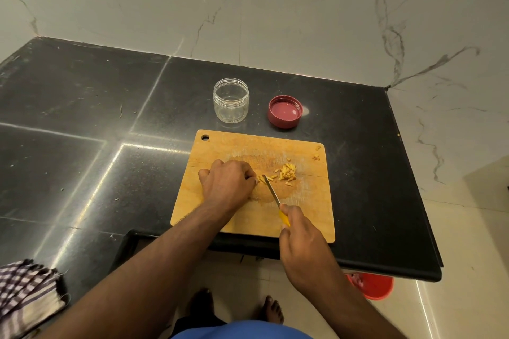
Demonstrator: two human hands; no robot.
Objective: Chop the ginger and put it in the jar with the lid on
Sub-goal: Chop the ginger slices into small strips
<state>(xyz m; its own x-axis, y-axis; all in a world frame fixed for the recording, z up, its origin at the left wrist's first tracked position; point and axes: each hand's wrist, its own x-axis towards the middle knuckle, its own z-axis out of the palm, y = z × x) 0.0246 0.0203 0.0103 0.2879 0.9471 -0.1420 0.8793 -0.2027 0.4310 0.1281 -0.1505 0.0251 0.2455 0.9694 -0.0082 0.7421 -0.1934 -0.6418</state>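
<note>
While the left hand lies knuckles-up on the wooden cutting board, its fingers are curled down over a piece of ginger that stays almost hidden beneath them. The right hand grips the yellow handle of a knife, whose blade slants up to the left hand's fingertips. Just beyond the blade tip sits a small heap of chopped ginger, with a few stray bits near the board's far right corner. Past the left hand, off the board, a clear jar stands open on the black counter. Its red lid lies upside down beside it, beyond the knife hand. A checked cloth lies well to the left of the left arm, and a red bucket shows under the counter edge.
</note>
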